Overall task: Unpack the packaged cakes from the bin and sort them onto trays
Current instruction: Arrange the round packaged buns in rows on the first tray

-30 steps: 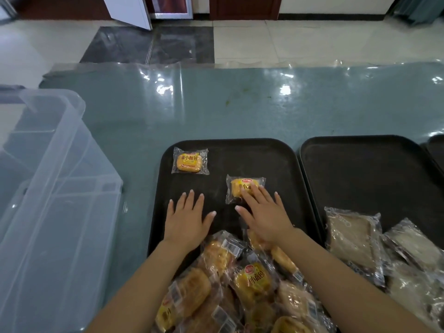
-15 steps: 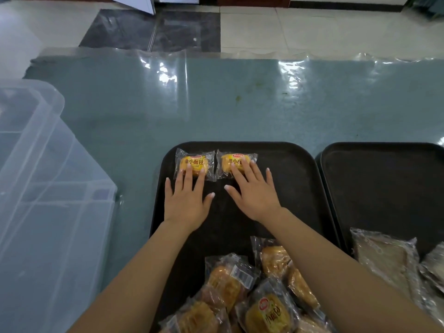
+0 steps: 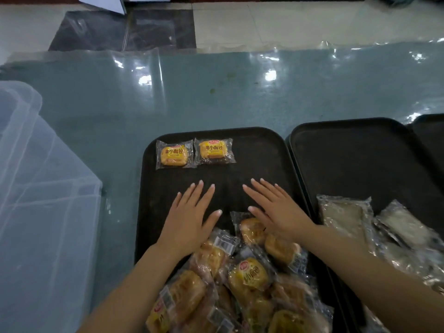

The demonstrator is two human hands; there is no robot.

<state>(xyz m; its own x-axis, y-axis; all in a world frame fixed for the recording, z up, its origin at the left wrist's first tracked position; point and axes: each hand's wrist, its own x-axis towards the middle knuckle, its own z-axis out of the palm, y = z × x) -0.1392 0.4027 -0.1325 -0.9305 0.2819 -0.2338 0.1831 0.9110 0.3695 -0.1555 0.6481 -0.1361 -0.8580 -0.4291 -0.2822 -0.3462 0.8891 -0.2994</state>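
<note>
Resting hands: both lie flat on the black tray [image 3: 269,150], palms down, fingers straight and spread, holding nothing.
Left hand [image 3: 189,219]: on the tray's bare middle, its wrist over the near pile.
Right hand [image 3: 276,210]: beside the left, apart from it, its heel touching a wrapped bun [image 3: 252,230] at the top of the pile.
Sorted cakes: two small yellow packaged cakes sit side by side at the tray's far left corner, the left cake [image 3: 174,154] and the right cake [image 3: 214,150], wrappers just touching, well beyond the fingertips.
Unsorted pile [image 3: 240,284]: clear-wrapped golden buns heaped at the tray's near edge.
Second tray [image 3: 360,150]: just right of the first, with pale packaged cakes [image 3: 343,215] at its near end.
Bin [image 3: 36,212]: clear plastic, at the desk's left edge.
Desk [image 3: 216,92]: teal, under a glossy plastic sheet.
</note>
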